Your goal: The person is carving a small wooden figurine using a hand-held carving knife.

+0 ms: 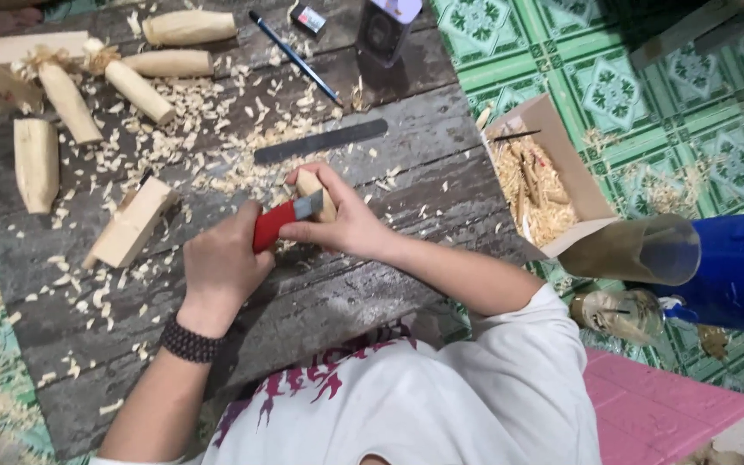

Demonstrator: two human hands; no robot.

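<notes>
Meanwhile, the left hand (221, 263) was closed around the red handle of a short-bladed carving knife (282, 220), its grey blade pointing toward a small pale wooden piece (312, 188). The right hand (346, 224) gripped that wooden piece, fingers wrapped over its top and thumb lying along the blade's side, so knife and wood met between the two hands. Both hands hovered just above a dark, weathered plank worktop (372, 284) scattered with pale wood shavings (217, 146). A bracelet of dark beads (189, 342) circled the left wrist.

Just beyond the hands lay a long flat dark metal file (320, 142), and farther up a thin blue pencil (294, 58) rested at a slant. To the left of the hands a squared block of light wood (131, 224) lay tilted on the planks. Several rounded, roughly carved pale wooden blanks (139, 90) were grouped near the upper left corner of the worktop. A dark rectangular metal can (385, 30) stood at the top edge.

To the right, on the green patterned tile floor (647, 86), an open cardboard box (553, 146) held shavings and small wooden pieces. Close beside it sat a blue plastic container (742, 267) and a clear plastic bottle (622, 314) lying on its side. A pink mat (656, 409) showed at the lower right.
</notes>
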